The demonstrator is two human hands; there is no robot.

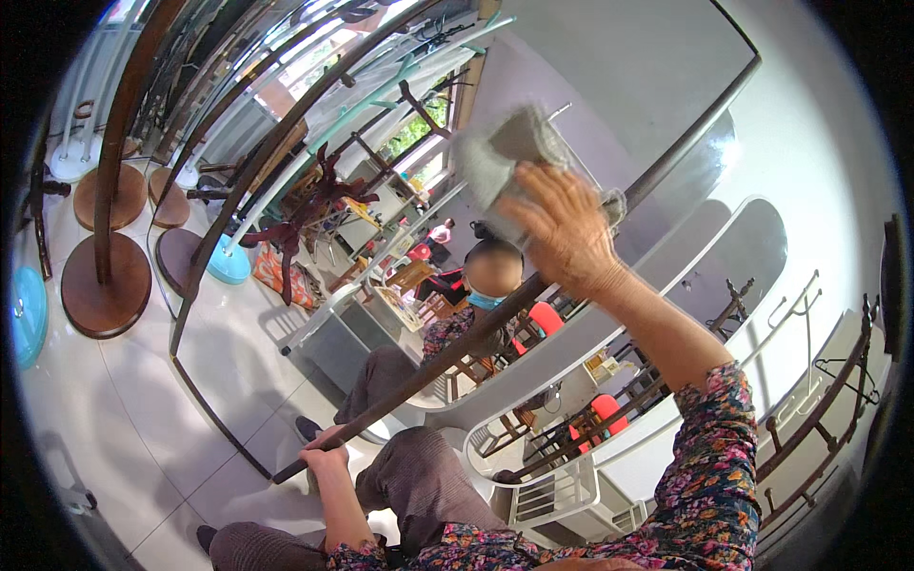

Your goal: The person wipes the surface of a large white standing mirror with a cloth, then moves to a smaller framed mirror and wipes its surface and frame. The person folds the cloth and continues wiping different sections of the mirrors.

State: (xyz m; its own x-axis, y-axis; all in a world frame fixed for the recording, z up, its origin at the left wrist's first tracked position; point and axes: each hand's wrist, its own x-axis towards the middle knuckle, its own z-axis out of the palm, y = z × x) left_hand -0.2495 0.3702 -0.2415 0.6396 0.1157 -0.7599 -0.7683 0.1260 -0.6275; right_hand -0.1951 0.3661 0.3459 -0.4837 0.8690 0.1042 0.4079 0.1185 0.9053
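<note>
A large mirror (pixel 685 64) in a thin dark wooden frame (pixel 421 378) leans diagonally across the view. My left hand (pixel 327 460) grips the frame's near edge close to its lower corner. My right hand (pixel 571 243) presses a grey cloth (pixel 500 157) toward the glass, fingers spread over it; the cloth is blurred. In the glass shows a reflection of a person in a blue face mask (pixel 485 300) and a floral top.
Coat stands with round wooden bases (pixel 107 285) and blue bases (pixel 28 314) stand on the tiled floor (pixel 136 400) at left. White-framed mirrors (pixel 757 228) lean at right, near coat racks with hooks (pixel 807 421). A white slatted shelf (pixel 553 496) stands beside my knees.
</note>
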